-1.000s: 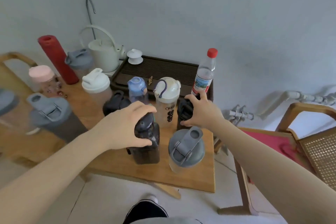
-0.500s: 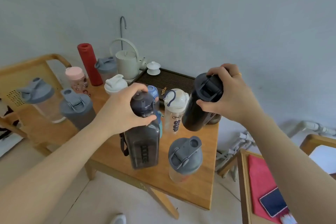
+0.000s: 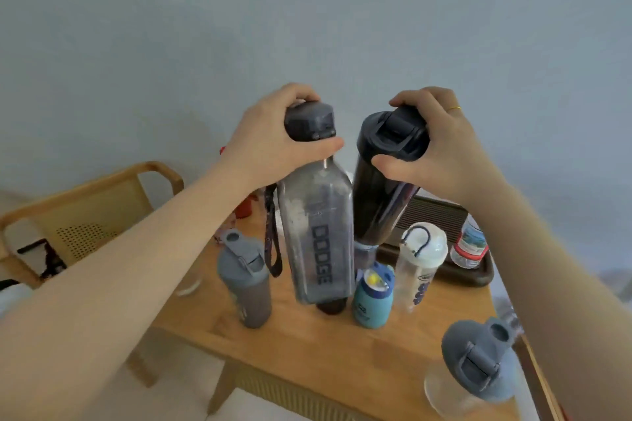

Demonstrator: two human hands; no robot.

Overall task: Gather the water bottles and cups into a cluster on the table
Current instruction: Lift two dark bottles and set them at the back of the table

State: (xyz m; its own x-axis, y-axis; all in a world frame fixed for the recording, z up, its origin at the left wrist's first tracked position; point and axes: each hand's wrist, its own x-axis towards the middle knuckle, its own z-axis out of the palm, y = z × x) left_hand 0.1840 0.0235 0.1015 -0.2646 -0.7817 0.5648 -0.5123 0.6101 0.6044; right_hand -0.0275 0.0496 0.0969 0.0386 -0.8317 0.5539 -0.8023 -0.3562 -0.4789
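My left hand (image 3: 270,143) grips the cap of a square smoky-grey bottle (image 3: 318,232) with a wrist strap, held high above the wooden table (image 3: 307,349). My right hand (image 3: 441,150) grips the lid of a black shaker bottle (image 3: 379,202), also lifted, close beside the grey one. On the table below stand a grey shaker (image 3: 248,287), a small teal bottle (image 3: 372,297), a clear bottle with a white lid (image 3: 422,263) and a clear shaker with a grey lid (image 3: 478,372) at the near right corner. A dark bottle is mostly hidden behind the square bottle.
A dark slatted tea tray (image 3: 441,215) lies at the table's back right, with a plastic water bottle (image 3: 470,246) at its right end. A wooden cane chair (image 3: 89,208) stands to the left. A red object (image 3: 244,208) shows behind my left wrist.
Both hands have raised their bottles higher above the table and brought them closer together. The camera has tilted up and shifted, so the left part of the table is out of view.
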